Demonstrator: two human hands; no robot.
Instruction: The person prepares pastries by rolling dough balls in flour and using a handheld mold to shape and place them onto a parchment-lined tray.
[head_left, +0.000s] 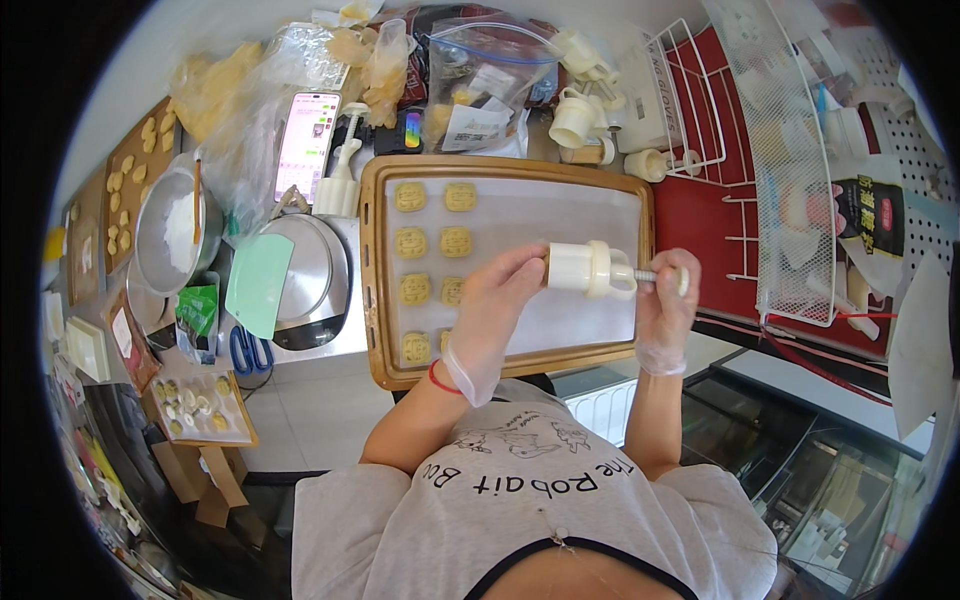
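A white plastic plunger mould press (581, 268) lies sideways between my two gloved hands, above the right part of a baking tray. My left hand (499, 300) is at its open barrel end, fingers against the rim; whether something sits inside the barrel cannot be seen. My right hand (669, 296) grips the knob on the threaded plunger rod. Below, the gold baking tray (369, 262) is lined with white paper (555, 206). Several pressed yellow dough pieces (411, 243) form two columns on its left side, some partly hidden by my left hand.
Left of the tray are a round kitchen scale (311, 262) with a green scraper (259, 285), a metal bowl of white powder (176, 232), blue-handled scissors (251, 351) and a phone (307, 142). More presses (574, 120) stand behind the tray; a white wire rack (701, 112) is at right.
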